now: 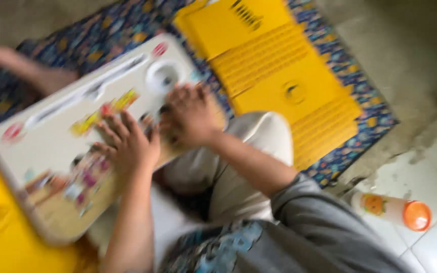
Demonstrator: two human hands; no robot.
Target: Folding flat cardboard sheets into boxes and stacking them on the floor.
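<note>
Head view, heavy motion blur. L hand [127,141] lies flat, fingers spread, palm down on a white plastic lap tray w/ colourful printed pictures [51,136]; not gripping anything. R hand [190,116] just beside it, toward the tray's far edge, fingers curled over the surface near the edge; can't tell if it grips the edge or just presses. Both hands touching the tray, close together but apart.

Tray sits tilted across the person's lap. Round cup recess [164,77] in the tray is just beyond the R hand's fingertips. Blurred red/yellow printed patch sits just past the L fingertips.

Beyond the R hand: a flat yellow plastic board w/ ribbed panels [279,76], lying on a dark blue patterned mat [365,91]. Under the R forearm: a bent knee in pale trousers [259,136]. Well off to the right of the R arm, on white floor tiles: a pale bottle w/ orange cap [395,210], lying on its side. Another person's bare arm [21,68] shows beyond the L hand, past the tray's far side.
</note>
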